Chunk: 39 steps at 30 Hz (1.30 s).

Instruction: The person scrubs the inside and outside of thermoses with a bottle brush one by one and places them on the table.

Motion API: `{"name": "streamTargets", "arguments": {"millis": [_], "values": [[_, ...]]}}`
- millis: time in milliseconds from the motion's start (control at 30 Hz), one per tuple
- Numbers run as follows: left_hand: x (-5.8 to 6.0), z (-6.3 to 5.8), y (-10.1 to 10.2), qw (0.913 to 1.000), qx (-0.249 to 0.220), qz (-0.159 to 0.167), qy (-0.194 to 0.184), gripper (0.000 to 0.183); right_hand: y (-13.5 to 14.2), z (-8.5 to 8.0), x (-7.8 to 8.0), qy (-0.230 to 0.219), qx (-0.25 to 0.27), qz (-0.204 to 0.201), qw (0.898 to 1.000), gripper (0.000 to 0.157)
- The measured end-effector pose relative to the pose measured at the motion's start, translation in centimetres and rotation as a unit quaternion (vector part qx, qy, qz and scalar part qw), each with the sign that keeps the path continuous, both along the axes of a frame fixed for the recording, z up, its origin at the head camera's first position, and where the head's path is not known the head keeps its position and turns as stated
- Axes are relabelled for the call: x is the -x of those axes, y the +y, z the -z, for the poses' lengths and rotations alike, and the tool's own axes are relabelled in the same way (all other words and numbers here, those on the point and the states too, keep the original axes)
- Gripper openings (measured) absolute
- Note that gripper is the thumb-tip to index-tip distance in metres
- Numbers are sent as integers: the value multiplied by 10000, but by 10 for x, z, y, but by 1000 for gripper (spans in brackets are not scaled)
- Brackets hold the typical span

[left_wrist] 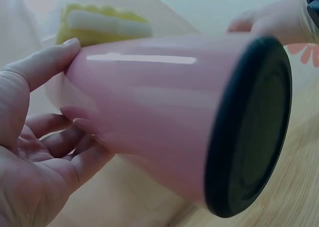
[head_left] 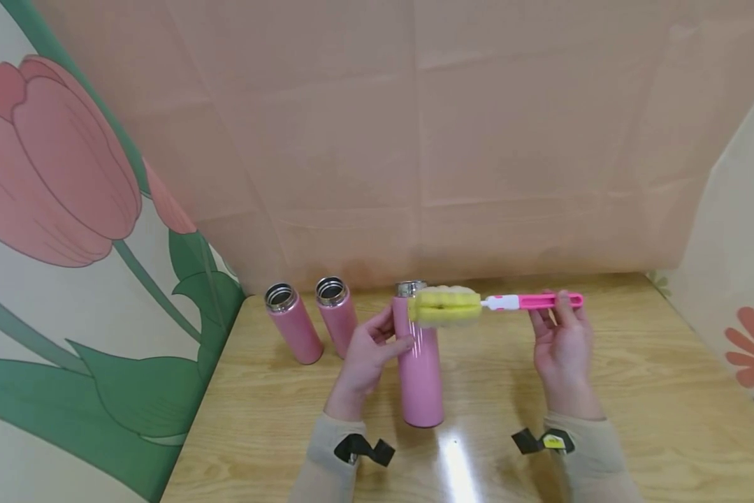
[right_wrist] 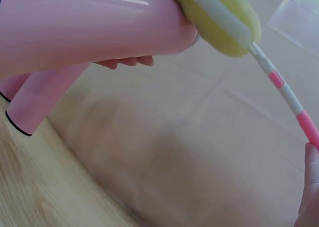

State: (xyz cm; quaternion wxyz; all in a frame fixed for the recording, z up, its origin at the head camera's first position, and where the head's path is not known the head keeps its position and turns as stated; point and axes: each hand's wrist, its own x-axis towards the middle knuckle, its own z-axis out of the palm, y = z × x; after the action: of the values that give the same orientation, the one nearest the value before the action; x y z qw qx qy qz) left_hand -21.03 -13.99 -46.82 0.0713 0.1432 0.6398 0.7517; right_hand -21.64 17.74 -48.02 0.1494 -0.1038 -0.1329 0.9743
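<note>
My left hand (head_left: 368,353) grips a pink thermos bottle (head_left: 422,384) around its upper half, fingers behind and thumb in front. In the left wrist view the bottle's dark base (left_wrist: 249,132) faces the camera, so it is held tilted. Level across the bottle's neck lies the yellow and white sponge head of a bottle brush (head_left: 448,306), outside the opening. My right hand (head_left: 564,346) pinches the brush by its pink handle (right_wrist: 308,127) near the end. Part of the bottle's steel mouth shows above the sponge; whether sponge and bottle touch, I cannot tell.
Two more pink thermos bottles, one on the far left (head_left: 295,328) and one beside it (head_left: 337,314), stand uncapped on the wooden table (head_left: 263,433). A beige cloth (head_left: 477,140) hangs behind the table's back edge. A flower-patterned wall (head_left: 56,209) borders the left side.
</note>
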Motion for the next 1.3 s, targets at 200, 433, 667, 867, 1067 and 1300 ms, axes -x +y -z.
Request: {"name": "streamTargets", "arguments": {"millis": [200,433,667,867,1067,1300], "values": [[2,4,-1,9998,-181,5,41,76,1,-1,-1,-20,76,93,9999,15],[2,5,-2,9988,-472,-26,131,73,3,1,-2,201,-79,-224,9995,14],[2,4,-1,9947,-1014,78,162,69,12,9,0,407,-822,-946,9913,3],[3,2,0,9908,-1329,-70,234,66,20,16,3,328,-2053,-1666,9638,6],[3,0,2,9872,-1555,-356,80,61,24,19,2,273,-2747,-1952,9411,8],[7,0,4,9835,-1591,-843,-192,59,33,30,-2,770,-3520,-2063,9097,16]]}}
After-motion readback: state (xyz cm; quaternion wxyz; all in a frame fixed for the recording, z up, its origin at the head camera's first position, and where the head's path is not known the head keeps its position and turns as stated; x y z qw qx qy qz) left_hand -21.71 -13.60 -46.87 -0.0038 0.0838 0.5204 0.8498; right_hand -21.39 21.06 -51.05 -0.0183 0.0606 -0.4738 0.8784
